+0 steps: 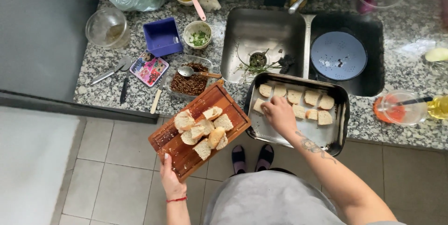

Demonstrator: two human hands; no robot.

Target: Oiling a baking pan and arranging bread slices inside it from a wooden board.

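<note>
Left hand (171,182) grasping wooden cutting board (199,129) loaded with bread slices (203,128), held off tabletop (396,73) edge. Right hand (278,112) pinching bread piece (259,105) inside metal baking tray (336,137) beside sink (262,36).

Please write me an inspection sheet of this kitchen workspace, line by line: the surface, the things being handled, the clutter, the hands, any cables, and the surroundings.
Surface: speckled granite counter with a double sink.
Job's things: wooden cutting board carrying bread pieces, held out past the counter edge; metal baking tray with bread slices in rows.
Clutter: dish of brown filling with spoon, bowl of chopped herbs, purple box, pizza cutter, knives, blue colander, glass bowls.
Hands: left hand has its grip on the board's near end; right hand rests on a slice in the tray.
Cables: nothing seen.
Surroundings: tiled floor, grey appliance on the left, the person's slippers below.
</note>
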